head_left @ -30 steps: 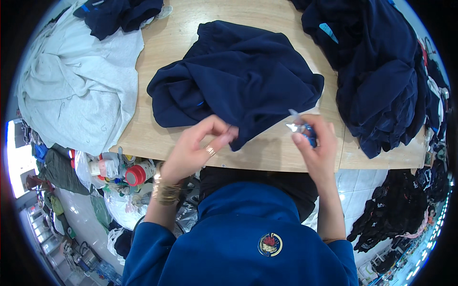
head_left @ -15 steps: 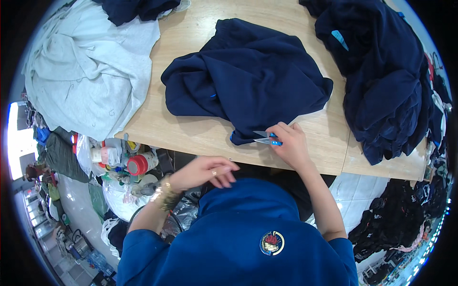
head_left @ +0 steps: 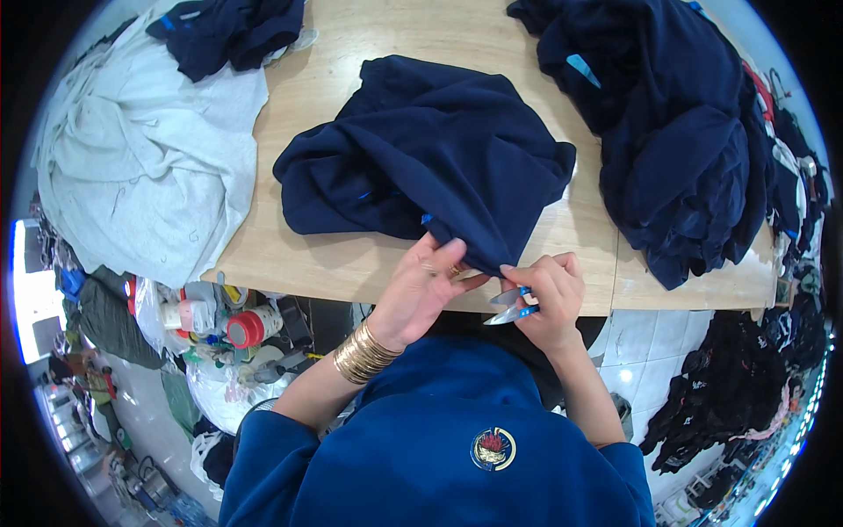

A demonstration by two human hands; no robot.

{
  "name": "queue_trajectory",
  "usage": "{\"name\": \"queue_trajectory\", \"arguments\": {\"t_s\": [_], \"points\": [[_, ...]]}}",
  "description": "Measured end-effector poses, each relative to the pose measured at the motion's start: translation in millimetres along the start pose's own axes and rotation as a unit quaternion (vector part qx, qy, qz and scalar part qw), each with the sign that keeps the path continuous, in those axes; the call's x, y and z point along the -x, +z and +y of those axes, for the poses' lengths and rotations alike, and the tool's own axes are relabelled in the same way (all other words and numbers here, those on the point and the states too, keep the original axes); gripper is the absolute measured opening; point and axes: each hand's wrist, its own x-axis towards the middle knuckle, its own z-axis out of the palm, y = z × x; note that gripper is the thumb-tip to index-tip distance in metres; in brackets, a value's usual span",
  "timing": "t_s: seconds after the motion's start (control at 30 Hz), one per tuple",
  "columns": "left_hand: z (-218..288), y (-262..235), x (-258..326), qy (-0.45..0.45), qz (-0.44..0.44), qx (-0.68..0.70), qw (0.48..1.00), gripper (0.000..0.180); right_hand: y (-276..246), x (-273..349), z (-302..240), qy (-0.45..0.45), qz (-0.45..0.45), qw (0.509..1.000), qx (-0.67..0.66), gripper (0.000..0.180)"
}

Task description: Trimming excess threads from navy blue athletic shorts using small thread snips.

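A crumpled navy garment (head_left: pixel 430 158) lies on the wooden table (head_left: pixel 351 263). My left hand (head_left: pixel 421 290), with gold bangles on the wrist, pinches the garment's near corner at the table's front edge. My right hand (head_left: pixel 544 299) is closed around small blue-handled thread snips (head_left: pixel 509 306), whose blades point left toward that pinched corner. The two hands almost touch.
A heap of navy garments (head_left: pixel 676 132) fills the right side of the table. Pale grey cloth (head_left: pixel 149 158) covers the left, with another dark piece (head_left: pixel 228 31) at the far left corner. Thread cones and clutter (head_left: pixel 219 325) sit below the table's left edge.
My left hand has come up from below the table edge to grip the garment's corner. My right hand with the snips has drawn back slightly to meet it.
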Motion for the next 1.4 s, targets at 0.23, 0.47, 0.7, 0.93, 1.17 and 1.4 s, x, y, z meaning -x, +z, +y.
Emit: {"name": "queue_trajectory", "arguments": {"t_s": [0.23,0.47,0.7,0.93,1.17,1.4], "points": [[-7,2,-4,0.095,0.043,-0.091,0.990,0.032,-9,1,-1,0.134,-0.005,0.989,-0.060,0.025],[1,15,2,0.115,0.026,-0.100,0.988,0.030,-27,-11,-5,0.244,-0.025,0.967,-0.067,0.018],[-3,22,6,0.137,0.036,-0.174,0.975,0.039,-32,-13,-11,0.148,-0.042,0.987,0.057,0.025],[-7,19,7,0.139,0.036,-0.178,0.974,0.037,-24,-16,-13,0.114,-0.034,0.988,0.102,0.025],[-9,16,6,0.153,0.033,-0.186,0.970,0.034,-21,-18,-14,0.106,-0.036,0.988,0.103,0.026],[-9,15,7,0.164,0.038,-0.162,0.972,0.034,-23,-19,-14,0.195,-0.021,0.981,0.009,0.031]]}}
